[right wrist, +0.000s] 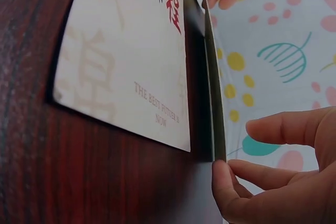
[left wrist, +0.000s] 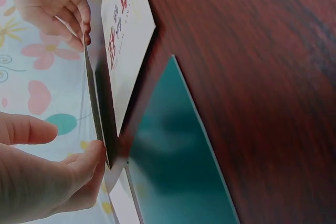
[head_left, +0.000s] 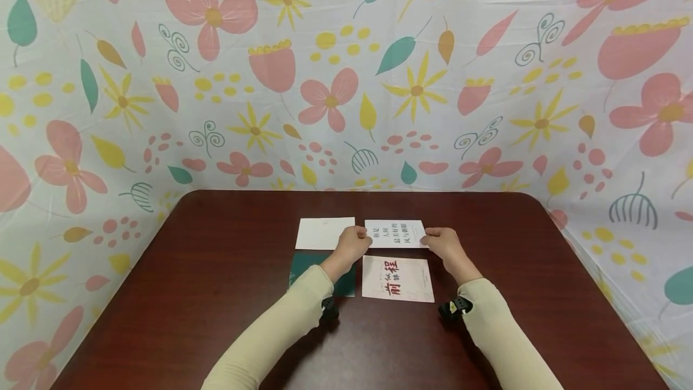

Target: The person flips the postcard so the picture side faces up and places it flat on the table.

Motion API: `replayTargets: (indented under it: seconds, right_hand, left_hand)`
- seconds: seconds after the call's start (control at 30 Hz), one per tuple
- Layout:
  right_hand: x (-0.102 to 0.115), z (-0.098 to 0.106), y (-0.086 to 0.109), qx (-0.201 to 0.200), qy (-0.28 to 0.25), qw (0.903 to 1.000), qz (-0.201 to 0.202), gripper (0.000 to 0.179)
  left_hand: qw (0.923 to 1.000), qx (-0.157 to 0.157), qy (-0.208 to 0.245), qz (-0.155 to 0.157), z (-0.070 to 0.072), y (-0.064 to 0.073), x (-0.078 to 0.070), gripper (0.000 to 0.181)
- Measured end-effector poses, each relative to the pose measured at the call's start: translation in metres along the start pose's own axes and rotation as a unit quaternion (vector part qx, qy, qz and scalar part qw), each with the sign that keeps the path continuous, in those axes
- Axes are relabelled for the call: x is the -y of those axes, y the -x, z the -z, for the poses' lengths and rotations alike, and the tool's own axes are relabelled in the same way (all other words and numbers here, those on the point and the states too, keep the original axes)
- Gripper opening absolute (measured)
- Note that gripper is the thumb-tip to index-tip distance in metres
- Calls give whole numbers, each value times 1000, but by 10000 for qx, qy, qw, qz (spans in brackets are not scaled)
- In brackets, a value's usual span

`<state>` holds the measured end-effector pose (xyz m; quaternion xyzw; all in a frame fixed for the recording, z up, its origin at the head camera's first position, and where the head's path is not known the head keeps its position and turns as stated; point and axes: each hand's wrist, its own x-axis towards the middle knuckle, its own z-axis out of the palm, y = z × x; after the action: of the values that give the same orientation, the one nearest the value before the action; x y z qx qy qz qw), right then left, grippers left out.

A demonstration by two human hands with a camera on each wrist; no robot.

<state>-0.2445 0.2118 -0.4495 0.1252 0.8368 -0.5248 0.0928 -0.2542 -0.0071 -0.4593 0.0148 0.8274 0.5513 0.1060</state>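
A white card with black printed characters [head_left: 392, 233] is held at its two short ends, slightly above the table in both wrist views. My left hand [head_left: 351, 248] grips its left end, and my right hand [head_left: 447, 247] grips its right end. In the wrist views the card is nearly edge-on, with fingertips at its edge. Nearer me lies a cream card with red characters [head_left: 400, 281]. Left of that is a dark green card [head_left: 344, 284], partly hidden by my left hand and sleeve. A plain white card [head_left: 323, 232] lies beyond the green one.
The cards are over a dark reddish-brown wooden table [head_left: 227, 294] with rounded far corners. A floral-patterned cloth [head_left: 335, 155] hangs behind and around it. Black wrist cameras sit under the left cuff [head_left: 328, 310] and right cuff [head_left: 455, 309].
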Motion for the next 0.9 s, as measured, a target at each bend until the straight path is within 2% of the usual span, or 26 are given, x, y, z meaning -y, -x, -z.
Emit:
replayTargets:
  seconds: [0.6,0.77,0.9]
  right_hand:
    - [-4,-2,-1,142,116,9998,25,56]
    - [-2,-1,1,66,166,9995,251,53]
    - [7,-3,4,35,32,9991,425,50]
  left_hand:
    - [9999,92,-136,13,0,-1,1,42]
    - [10000,73,47,16,8,2,-3,42]
    - [9997,4,258,14,23,6,-4,41]
